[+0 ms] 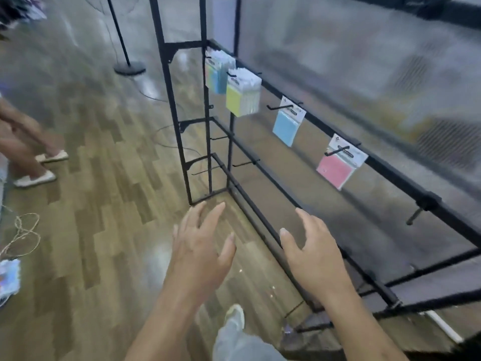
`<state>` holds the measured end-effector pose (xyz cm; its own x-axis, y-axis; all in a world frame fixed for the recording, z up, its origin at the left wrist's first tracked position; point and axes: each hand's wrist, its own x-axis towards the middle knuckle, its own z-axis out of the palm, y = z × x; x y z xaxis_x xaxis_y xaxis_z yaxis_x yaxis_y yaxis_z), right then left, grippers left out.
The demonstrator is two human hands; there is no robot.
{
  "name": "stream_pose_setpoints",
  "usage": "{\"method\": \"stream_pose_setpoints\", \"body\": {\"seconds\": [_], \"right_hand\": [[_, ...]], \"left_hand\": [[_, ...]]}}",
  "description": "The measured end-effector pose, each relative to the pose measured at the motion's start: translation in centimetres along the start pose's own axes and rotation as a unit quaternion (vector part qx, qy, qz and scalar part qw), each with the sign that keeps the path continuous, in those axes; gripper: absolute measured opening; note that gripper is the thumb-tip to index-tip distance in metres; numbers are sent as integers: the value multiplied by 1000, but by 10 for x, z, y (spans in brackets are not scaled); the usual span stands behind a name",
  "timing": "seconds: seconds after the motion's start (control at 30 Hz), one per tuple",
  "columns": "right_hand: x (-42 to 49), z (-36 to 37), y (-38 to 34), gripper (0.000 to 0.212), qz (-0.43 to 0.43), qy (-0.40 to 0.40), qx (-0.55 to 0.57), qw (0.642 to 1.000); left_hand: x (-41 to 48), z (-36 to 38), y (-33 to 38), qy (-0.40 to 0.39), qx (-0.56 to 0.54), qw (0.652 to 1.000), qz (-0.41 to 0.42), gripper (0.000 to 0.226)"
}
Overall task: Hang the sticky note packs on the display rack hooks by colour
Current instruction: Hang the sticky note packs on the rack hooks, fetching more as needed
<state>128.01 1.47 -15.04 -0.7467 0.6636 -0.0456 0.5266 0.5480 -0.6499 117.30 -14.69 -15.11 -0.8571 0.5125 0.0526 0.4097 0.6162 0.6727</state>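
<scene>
The sticky note packs are seen hung along the top rail of the display rack [395, 175], each on its own hook and sorted by colour, so that one colour is met per hook: a pink pack [335, 170] nearest, a blue pack [285, 128] beyond it, then a thick yellow stack [242, 97], and a farthest stack [217, 75] tinted green and blue, too blurred to be told apart. Each pack is a flat coloured square under a white header card pierced by the hook. An empty hook [414, 217] is left nearer the person. Nothing is held: the left hand [200, 246] and the right hand [315, 254] are raised before the lower rails with fingers spread and apart, probably between packs.
</scene>
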Motion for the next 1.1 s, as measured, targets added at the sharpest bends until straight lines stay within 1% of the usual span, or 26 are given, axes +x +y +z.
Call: {"method": "stream_pose_setpoints", "body": {"seconds": [0.13,0.23,0.3,0.4,0.5,0.6,0.7,0.77,0.83,0.9,0.93,0.97,1.0,1.07,1.1], "right_hand": [[56,12,-1,60,36,39,27,998],[99,11,-1,58,74,60,50,994],[123,10,-1,56,98,84,57,990],[153,7,-1,53,132,129,47,982],[164,4,2,47,205,179,47,961],[172,3,7,48,273,250,63,927],[178,1,13,57,322,314,134,883],[181,-1,14,61,338,337,189,858],[185,-1,13,58,335,350,218,847],[191,2,14,57,340,367,231,835],[193,4,15,54,347,377,232,827],[196,6,15,47,356,388,234,818],[197,8,15,35,362,401,238,807],[199,13,11,4,361,430,248,789],[201,15,7,6,361,440,254,782]], "left_hand": [[79,17,1,-57,-3,993,105,58],[135,28,11,-95,-10,982,161,57],[169,35,19,-114,-8,977,180,57],[218,48,29,-120,-12,977,177,55],[254,60,35,-155,-21,971,181,57],[289,74,43,-194,-52,961,189,63],[324,90,51,-225,-116,951,178,71],[342,99,55,-243,-153,945,156,75],[359,102,59,-267,-188,937,119,86],[374,102,64,-297,-234,920,101,89],[381,102,64,-312,-253,911,94,86],[386,104,63,-322,-260,905,93,78],[390,106,62,-327,-249,906,99,66],[397,109,57,-323,-212,915,119,33],[398,108,55,-321,-205,916,128,22]]}}
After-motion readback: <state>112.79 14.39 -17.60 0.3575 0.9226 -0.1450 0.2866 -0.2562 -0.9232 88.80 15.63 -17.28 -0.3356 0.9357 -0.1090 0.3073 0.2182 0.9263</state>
